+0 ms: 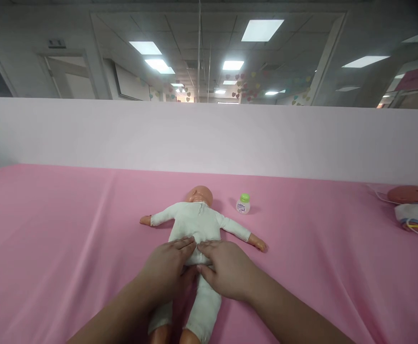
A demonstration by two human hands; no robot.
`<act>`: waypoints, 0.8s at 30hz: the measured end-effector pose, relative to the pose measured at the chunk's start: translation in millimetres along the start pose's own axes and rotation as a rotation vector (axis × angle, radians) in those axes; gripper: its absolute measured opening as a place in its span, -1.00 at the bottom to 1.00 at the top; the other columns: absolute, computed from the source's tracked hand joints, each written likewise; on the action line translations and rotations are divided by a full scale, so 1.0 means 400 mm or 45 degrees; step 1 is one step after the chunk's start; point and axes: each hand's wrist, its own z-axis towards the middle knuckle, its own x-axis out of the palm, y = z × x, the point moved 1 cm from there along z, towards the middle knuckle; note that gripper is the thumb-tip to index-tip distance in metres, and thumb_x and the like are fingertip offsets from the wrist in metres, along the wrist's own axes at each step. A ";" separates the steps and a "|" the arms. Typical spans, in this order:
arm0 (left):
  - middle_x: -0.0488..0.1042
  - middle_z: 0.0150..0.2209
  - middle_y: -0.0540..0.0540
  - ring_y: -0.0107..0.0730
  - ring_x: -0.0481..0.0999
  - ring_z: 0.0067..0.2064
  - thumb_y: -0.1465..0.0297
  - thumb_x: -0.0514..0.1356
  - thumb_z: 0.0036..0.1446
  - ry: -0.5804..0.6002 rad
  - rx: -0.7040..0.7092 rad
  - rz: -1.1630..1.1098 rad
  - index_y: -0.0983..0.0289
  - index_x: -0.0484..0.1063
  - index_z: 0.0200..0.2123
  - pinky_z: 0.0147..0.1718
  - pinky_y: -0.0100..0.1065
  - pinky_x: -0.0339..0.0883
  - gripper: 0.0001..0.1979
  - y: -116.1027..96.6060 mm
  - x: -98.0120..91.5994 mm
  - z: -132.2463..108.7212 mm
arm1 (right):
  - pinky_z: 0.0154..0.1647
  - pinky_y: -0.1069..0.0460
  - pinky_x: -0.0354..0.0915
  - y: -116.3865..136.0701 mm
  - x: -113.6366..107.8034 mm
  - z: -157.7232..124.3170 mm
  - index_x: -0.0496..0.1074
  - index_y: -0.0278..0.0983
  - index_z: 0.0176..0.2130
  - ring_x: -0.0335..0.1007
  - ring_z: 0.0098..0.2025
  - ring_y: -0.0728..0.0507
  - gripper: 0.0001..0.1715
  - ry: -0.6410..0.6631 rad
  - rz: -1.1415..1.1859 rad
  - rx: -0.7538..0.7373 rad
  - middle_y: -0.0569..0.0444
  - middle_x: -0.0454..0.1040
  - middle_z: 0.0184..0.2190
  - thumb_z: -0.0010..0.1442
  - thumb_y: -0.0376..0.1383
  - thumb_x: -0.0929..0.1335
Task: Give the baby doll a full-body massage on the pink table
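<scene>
On its back lies a baby doll (198, 222) with a white cloth body, its arms spread and its head away from me. My left hand (171, 267) rests on the left side of the doll's lower belly, fingers stretched out. Mirroring it, my right hand (226, 267) lies flat on the right side of the belly. The fingertips almost meet over the middle, and both thumbs are at the doll's crotch. Part of the hips and one thigh are hidden under my hands. Beyond the doll's right-hand arm stands a small clear bottle (243, 206) with a green cap.
Pink cloth (69, 229) with several folds covers the table. A low white partition (209, 138) runs along the back. At the far right edge lies another doll (411, 194) with white and blue cloth and a thin white cord beside it.
</scene>
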 end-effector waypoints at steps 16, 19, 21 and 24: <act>0.30 0.38 0.32 0.04 0.30 0.40 0.16 -0.10 0.48 0.079 -0.004 0.208 0.39 0.34 0.36 0.34 0.06 0.21 -0.40 0.035 0.004 0.064 | 0.49 -0.22 -0.01 -0.075 -0.006 0.030 0.11 -0.21 0.48 0.01 0.52 -0.29 -0.15 0.135 0.141 0.065 -0.08 0.09 0.49 0.40 0.09 0.28; 0.32 0.37 0.30 0.05 0.32 0.39 0.13 -0.08 0.47 0.066 -0.012 0.158 0.34 0.37 0.34 0.33 0.05 0.23 -0.41 0.037 0.001 0.060 | 0.48 -0.21 0.02 -0.070 -0.010 0.033 0.17 -0.21 0.46 0.05 0.50 -0.29 -0.19 0.102 0.159 0.050 -0.07 0.16 0.46 0.40 0.08 0.28; 0.37 0.35 0.26 0.04 0.36 0.37 0.10 -0.09 0.48 0.036 -0.029 0.107 0.28 0.42 0.31 0.31 0.03 0.26 -0.42 0.035 -0.013 0.064 | 0.48 -0.19 0.05 -0.073 -0.013 0.036 0.20 -0.20 0.44 0.10 0.48 -0.27 -0.20 0.034 0.182 0.048 -0.05 0.22 0.44 0.39 0.07 0.29; 0.37 0.35 0.25 0.00 0.34 0.38 0.11 -0.11 0.49 -0.036 -0.060 0.108 0.29 0.40 0.32 0.34 0.05 0.20 -0.42 0.035 -0.033 0.082 | 0.49 -0.17 0.03 -0.087 -0.011 0.044 0.19 -0.23 0.45 0.08 0.49 -0.26 -0.17 -0.072 0.196 0.089 -0.04 0.20 0.45 0.38 0.09 0.30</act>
